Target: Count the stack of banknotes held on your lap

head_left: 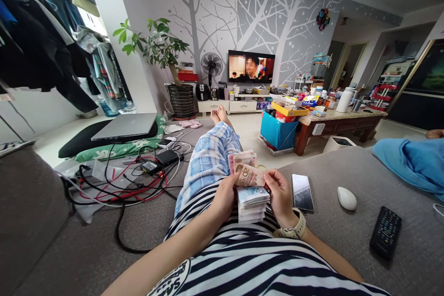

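Left hand was clamped on the left end of a 20 note, right hand pinched its right edge, pinkish notes showed just behind, blue-topped banknote stack sat between the hands over the striped shirt, phone lay on the sofa near the right hand.

1. To your right, on the grey fabric sofa, lay a thin, white-edged smartphone, a smooth white computer mouse and a black, many-buttoned remote control.
2. To your left you had a closed silver laptop on a flat black pad, near a tangle of black, red and white cables.
3. Ahead of you, a leafy green plant stood in a ribbed black pot, near a round black fan and a lit, black-framed flat television.
4. A bright blue box stood beside a brown wooden table bearing a tall white bottle.
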`<state>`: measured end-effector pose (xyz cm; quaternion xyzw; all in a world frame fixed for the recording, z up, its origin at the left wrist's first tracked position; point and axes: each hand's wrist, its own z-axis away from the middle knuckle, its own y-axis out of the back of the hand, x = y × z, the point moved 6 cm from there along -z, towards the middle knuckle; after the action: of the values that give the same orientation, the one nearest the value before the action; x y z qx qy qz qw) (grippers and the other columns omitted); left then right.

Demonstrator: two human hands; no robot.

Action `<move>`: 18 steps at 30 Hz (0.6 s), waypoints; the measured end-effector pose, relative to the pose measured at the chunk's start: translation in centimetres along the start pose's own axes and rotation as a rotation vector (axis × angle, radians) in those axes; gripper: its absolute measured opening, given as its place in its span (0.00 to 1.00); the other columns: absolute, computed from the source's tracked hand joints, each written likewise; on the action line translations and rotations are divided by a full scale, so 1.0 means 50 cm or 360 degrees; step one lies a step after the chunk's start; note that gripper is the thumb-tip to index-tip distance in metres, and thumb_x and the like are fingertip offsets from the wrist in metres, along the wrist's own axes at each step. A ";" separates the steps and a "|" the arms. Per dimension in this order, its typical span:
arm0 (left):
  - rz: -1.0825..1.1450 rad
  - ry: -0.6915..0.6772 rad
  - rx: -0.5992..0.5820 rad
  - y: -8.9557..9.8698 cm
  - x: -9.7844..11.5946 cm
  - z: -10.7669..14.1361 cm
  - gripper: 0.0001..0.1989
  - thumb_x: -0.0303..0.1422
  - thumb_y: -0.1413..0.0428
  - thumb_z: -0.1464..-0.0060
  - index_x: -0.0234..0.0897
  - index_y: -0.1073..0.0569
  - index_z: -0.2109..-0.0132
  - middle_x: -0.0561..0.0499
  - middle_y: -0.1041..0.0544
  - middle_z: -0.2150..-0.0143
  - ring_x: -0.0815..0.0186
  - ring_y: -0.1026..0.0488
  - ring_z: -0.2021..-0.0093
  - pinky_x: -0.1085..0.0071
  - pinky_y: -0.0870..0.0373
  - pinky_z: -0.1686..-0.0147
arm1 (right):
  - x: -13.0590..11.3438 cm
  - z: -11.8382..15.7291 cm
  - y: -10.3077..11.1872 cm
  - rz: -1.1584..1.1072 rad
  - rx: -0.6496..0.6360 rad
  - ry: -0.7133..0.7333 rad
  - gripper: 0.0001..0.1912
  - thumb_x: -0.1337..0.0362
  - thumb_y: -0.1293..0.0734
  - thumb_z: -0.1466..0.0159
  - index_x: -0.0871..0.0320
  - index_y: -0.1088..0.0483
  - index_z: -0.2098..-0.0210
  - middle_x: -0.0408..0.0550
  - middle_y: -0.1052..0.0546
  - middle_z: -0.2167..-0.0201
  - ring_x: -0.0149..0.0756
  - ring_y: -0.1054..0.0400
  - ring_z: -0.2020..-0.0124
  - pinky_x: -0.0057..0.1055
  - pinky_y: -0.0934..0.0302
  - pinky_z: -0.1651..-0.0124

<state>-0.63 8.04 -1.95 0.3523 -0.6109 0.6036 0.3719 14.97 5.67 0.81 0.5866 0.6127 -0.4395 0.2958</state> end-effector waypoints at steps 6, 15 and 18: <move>0.0006 -0.0006 -0.0002 -0.001 0.002 0.003 0.14 0.39 0.39 0.55 0.32 0.21 0.66 0.44 0.18 0.63 0.53 0.23 0.58 0.62 0.30 0.56 | 0.004 0.003 0.002 0.0024 0.0000 0.0013 0.15 0.52 0.34 0.39 0.56 0.32 0.73 0.40 0.36 0.79 0.30 0.45 0.78 0.27 0.49 0.74; 0.0044 -0.0004 -0.0083 -0.004 -0.006 0.001 0.12 0.38 0.41 0.52 0.32 0.21 0.65 0.44 0.18 0.62 0.53 0.23 0.58 0.62 0.31 0.53 | 0.008 0.006 -0.001 -0.0043 -0.0025 0.0005 0.14 0.53 0.34 0.38 0.57 0.32 0.73 0.39 0.37 0.80 0.28 0.47 0.78 0.27 0.52 0.75; 0.0054 -0.0003 -0.0114 -0.005 -0.007 0.002 0.12 0.38 0.41 0.51 0.32 0.21 0.65 0.44 0.18 0.62 0.54 0.23 0.59 0.62 0.31 0.53 | 0.009 0.007 -0.002 -0.0039 -0.0032 0.0000 0.14 0.53 0.34 0.38 0.57 0.32 0.73 0.39 0.38 0.80 0.28 0.47 0.78 0.27 0.52 0.75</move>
<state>-0.24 7.94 -2.16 0.3289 -0.6383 0.5874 0.3734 14.78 5.59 0.28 0.5760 0.6243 -0.4369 0.2960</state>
